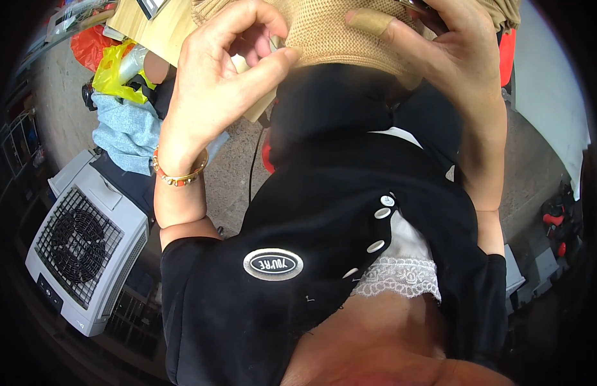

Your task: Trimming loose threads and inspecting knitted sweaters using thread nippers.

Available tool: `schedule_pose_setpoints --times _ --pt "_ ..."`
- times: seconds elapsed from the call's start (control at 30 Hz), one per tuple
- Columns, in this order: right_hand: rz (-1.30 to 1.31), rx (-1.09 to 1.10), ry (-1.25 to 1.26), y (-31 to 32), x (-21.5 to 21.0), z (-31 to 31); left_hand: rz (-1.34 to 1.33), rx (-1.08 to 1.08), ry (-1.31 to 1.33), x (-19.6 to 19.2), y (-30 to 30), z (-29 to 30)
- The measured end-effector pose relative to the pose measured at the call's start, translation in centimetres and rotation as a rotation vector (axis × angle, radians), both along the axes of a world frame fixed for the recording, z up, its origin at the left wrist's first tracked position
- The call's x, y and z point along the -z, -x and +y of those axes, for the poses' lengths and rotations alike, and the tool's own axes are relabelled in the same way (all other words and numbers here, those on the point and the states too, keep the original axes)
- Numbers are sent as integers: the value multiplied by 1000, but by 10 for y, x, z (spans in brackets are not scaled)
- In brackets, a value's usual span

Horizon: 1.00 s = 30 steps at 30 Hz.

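Note:
A tan knitted piece (334, 38) lies across my lap at the top of the head view. My left hand (231, 71) is at its left edge, fingers curled and thumb pressed toward the index finger. Something small and greyish shows at the fingertips, too little to name. My right hand (449, 58) is over the knit's right side, its thumb stretched out and wrapped in tan tape (370, 22). Its other fingers curl round a dark, shiny object (422, 9), mostly hidden and cut off by the upper edge.
A pale wooden board (158, 32) is at the upper left, beside a yellow plastic bag (116, 74) and a red bag (89, 48). Light blue cloth (126, 132) hangs below them. A grey fan unit (86, 241) stands at my left. White sheeting (552, 96) hangs at right.

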State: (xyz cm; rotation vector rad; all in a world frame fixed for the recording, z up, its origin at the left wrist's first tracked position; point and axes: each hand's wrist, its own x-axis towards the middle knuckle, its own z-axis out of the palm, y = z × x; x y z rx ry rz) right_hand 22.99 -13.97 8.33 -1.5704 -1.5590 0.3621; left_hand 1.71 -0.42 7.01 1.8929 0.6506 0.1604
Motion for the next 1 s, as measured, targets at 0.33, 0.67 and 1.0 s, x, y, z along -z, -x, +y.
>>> schedule_pose_setpoints --times 0.33,0.67,1.0 --pt "0 3 27 0 -1 1 -97 -60 77 7 5 -3" --pt "18 3 31 1 -2 1 -180 -25 136 12 6 -1" --pt "42 -22 -31 0 3 1 -136 -10 177 12 6 15"
